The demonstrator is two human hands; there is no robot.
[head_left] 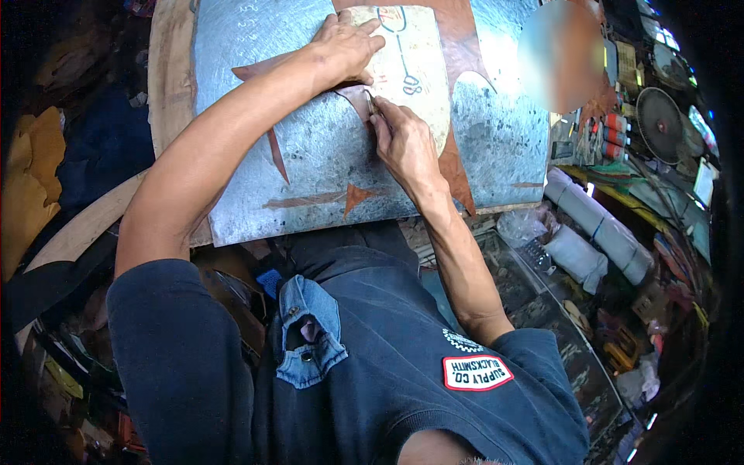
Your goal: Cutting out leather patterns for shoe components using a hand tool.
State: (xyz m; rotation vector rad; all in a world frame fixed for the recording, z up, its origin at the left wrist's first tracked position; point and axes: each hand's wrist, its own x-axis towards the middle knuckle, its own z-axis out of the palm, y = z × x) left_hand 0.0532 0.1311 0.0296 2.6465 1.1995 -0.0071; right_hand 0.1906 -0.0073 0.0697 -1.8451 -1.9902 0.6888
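Observation:
A cream-coloured pattern piece [425, 58] with hand-drawn marks lies over reddish-brown leather [463, 39] on a scratched grey metal sheet [310, 182]. My left hand [346, 48] presses on the pattern's left edge, palm down with fingers spread. Just below and to the right of it, my right hand [407, 147] pinches a slim metal cutting tool [370, 106]. The tool's tip meets the pattern's lower left edge, beside a pale brown flap of leather [355, 99]. My fingers partly cover the tool, so its exact kind is hard to make out.
Leather scraps [358, 199] lie on the metal sheet's near part. A wooden board [172, 70] supports the sheet. At the right are red-labelled bottles [614, 138], a round fan [659, 124] and wrapped rolls [598, 225]. Yellow-brown leather [32, 178] hangs at the far left.

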